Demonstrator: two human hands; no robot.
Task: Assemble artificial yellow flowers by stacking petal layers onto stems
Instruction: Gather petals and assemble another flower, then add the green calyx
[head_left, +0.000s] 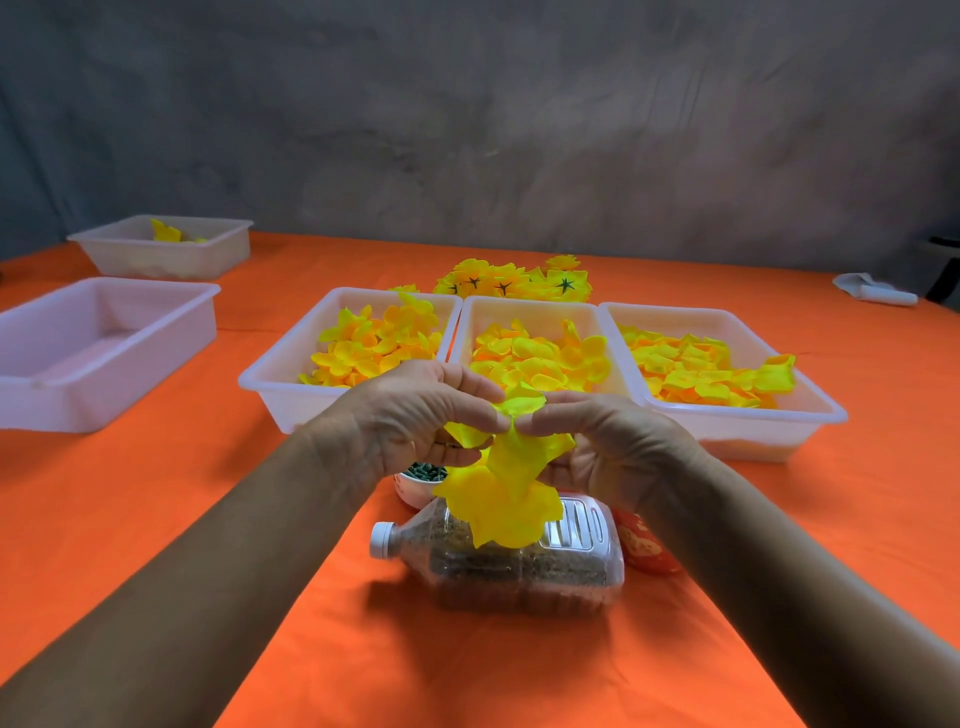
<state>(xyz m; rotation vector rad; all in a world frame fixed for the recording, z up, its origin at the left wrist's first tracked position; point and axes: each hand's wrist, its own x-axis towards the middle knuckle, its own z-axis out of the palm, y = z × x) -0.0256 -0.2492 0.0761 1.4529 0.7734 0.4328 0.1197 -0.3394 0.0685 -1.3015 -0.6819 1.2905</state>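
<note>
Left hand (415, 410) and right hand (597, 441) pinched yellow petals (506, 483) between fingertips, above bottle (519, 571).

An orange-covered table (156, 519) is carrying three white trays of yellow petals side by side: a left tray (283, 387), a middle tray (530, 306) and a right tray (737, 423). Finished yellow flowers (514, 283) are lying behind them. Two more white trays (104, 384) (171, 260) are sitting at the left. A clear plastic bottle (519, 577) is lying on its side near the front, a small white bowl (415, 491) just behind it.
</note>
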